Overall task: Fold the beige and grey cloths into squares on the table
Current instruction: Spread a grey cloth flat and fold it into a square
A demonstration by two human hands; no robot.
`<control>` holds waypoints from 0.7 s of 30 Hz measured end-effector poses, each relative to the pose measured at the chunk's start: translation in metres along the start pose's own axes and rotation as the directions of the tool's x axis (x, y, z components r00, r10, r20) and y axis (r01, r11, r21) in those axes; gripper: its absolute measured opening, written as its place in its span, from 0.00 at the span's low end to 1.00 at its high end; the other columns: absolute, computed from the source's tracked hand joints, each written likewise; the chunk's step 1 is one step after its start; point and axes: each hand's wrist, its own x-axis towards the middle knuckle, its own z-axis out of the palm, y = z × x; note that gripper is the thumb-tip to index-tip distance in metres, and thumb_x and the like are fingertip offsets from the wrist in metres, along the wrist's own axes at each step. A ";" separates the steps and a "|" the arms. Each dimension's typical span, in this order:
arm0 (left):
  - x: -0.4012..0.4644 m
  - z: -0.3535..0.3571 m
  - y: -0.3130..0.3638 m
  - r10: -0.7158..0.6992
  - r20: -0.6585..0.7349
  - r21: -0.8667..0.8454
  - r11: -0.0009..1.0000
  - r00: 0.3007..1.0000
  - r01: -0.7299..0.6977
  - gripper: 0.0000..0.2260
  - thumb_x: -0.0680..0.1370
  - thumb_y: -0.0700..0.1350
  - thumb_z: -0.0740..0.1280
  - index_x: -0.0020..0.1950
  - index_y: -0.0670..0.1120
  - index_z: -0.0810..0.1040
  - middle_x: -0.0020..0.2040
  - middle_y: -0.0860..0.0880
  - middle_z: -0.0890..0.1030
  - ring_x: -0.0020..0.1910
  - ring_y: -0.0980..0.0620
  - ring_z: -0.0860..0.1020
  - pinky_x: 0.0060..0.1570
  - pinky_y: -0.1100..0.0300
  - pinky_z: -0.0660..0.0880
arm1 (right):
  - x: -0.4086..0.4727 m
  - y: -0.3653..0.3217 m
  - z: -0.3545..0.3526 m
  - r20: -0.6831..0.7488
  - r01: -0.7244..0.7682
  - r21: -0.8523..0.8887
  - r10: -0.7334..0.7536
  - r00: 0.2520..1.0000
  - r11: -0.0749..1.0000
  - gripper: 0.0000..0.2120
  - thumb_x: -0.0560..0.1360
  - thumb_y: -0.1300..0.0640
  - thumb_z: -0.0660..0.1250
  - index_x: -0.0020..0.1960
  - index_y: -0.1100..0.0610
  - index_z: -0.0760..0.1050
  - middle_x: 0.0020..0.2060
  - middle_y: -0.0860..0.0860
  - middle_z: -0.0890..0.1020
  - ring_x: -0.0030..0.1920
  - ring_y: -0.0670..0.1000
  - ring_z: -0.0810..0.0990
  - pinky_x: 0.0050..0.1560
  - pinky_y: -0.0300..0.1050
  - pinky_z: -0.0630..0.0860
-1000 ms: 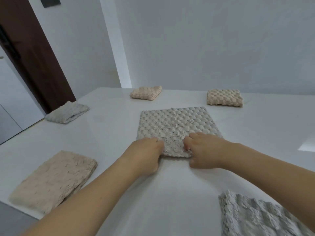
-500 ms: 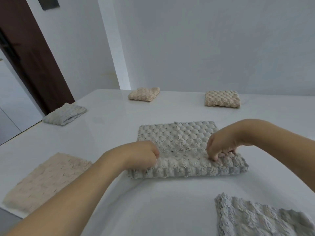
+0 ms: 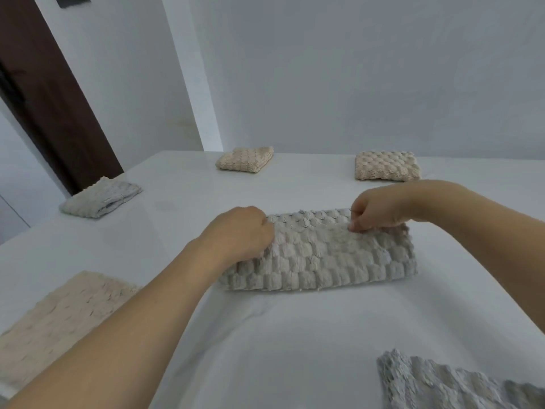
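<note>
left hand (image 3: 240,231): fingers curled, gripping cloth edge | right hand (image 3: 373,212): fingertips pinching cloth edge, wrist raised | forearms: extended forward

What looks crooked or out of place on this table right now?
Little stands out. The grey cloth being folded is slightly uneven: its right end bulges open and the top layer isn't lined up. The beige cloth at near left lies flat, overhanging the table edge.

A half-folded cloth (image 3: 321,255) lies mid-table (image 3: 289,335). Two folded cloths (image 3: 244,159) (image 3: 387,166) sit along the far edge, a third (image 3: 100,201) at the left edge. A flat cloth (image 3: 59,320) lies at the near left corner, another (image 3: 454,382) at the near right.
</note>
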 end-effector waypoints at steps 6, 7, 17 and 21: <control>0.055 0.031 -0.015 -0.035 -0.279 0.062 0.997 0.960 0.055 0.11 0.81 0.50 0.54 0.53 0.49 0.75 0.54 0.50 0.71 0.56 0.46 0.68 0.57 0.50 0.63 | 0.049 0.023 0.015 -0.352 0.046 0.028 -0.033 0.935 0.999 0.11 0.79 0.44 0.61 0.50 0.52 0.74 0.45 0.48 0.78 0.41 0.47 0.75 0.39 0.43 0.70; 0.059 0.043 -0.015 -0.070 -0.268 0.049 0.995 0.961 0.086 0.11 0.81 0.50 0.54 0.55 0.49 0.74 0.56 0.50 0.70 0.58 0.46 0.67 0.58 0.50 0.62 | 0.057 0.030 0.024 -0.395 0.048 0.019 -0.037 0.918 0.999 0.11 0.79 0.43 0.61 0.49 0.51 0.73 0.45 0.48 0.77 0.41 0.47 0.75 0.42 0.44 0.72; 0.065 0.063 -0.027 -0.136 -0.318 -0.107 0.989 0.938 0.106 0.08 0.78 0.49 0.59 0.44 0.48 0.73 0.51 0.51 0.72 0.54 0.48 0.67 0.55 0.53 0.66 | 0.075 0.063 0.053 -0.569 0.301 0.332 -0.065 0.820 0.894 0.08 0.77 0.54 0.62 0.40 0.53 0.74 0.43 0.49 0.78 0.46 0.54 0.74 0.50 0.53 0.72; 0.062 0.059 -0.028 -0.140 -0.363 -0.153 0.984 0.921 0.089 0.12 0.76 0.49 0.64 0.33 0.49 0.70 0.45 0.52 0.72 0.51 0.47 0.68 0.48 0.54 0.67 | 0.067 0.068 0.050 -0.563 0.372 0.394 -0.099 0.820 0.840 0.09 0.76 0.55 0.65 0.41 0.59 0.71 0.32 0.49 0.74 0.31 0.47 0.68 0.34 0.45 0.67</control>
